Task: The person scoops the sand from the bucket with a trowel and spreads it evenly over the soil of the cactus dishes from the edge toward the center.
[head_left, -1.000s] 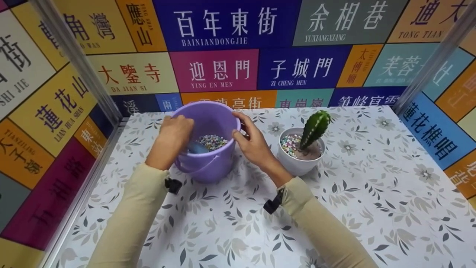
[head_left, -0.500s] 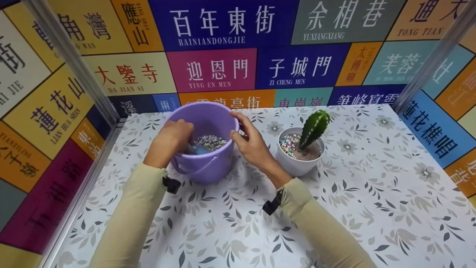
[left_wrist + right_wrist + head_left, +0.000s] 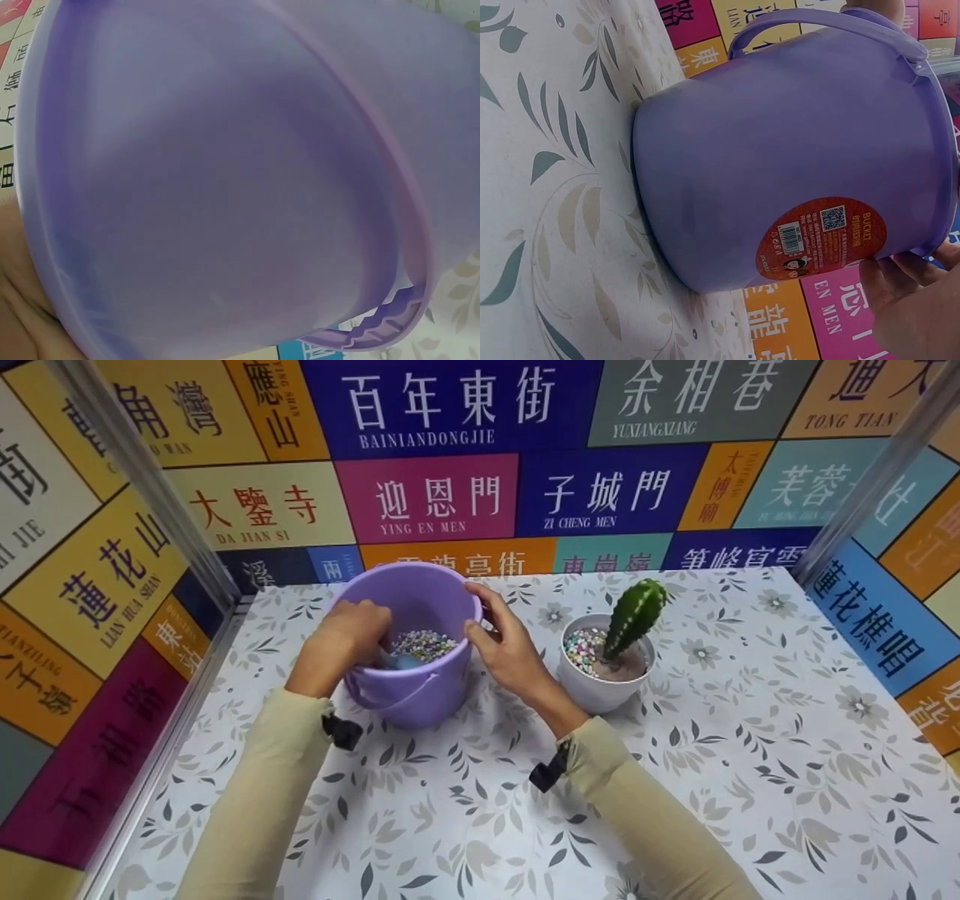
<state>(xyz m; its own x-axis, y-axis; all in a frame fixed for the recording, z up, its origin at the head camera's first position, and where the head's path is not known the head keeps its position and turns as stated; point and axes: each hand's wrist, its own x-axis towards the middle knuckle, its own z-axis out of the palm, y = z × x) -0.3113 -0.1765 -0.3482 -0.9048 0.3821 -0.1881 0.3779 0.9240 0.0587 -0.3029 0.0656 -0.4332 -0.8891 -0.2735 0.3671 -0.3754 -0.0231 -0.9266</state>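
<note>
Your purple bucket [image 3: 409, 660] stands upright on the tabletop [image 3: 750, 780], mouth up, its long axis vertical, toward the back left corner and near the left wall [image 3: 82, 607]. Its handle hangs down over the front side facing you. Coloured pebbles [image 3: 424, 645] lie in its bottom.

Your left hand [image 3: 341, 641] reaches over the near-left rim into the bucket, fingers curled round the grip of a blue scoop [image 3: 397, 661] whose blade rests at the edge of the pebbles. Your right hand [image 3: 510, 649] grasps the bucket's right rim, thumb over the edge and fingers [image 3: 900, 274] against the outer wall just beside the red label [image 3: 821, 238].

Just right of that hand, close but apart from the bucket, a white pot [image 3: 604, 675] holds a green cactus [image 3: 634, 615] leaning slightly right, with pebbles on its left side. Open tabletop spreads to the right and toward you; room is tight behind and left of the bucket.
</note>
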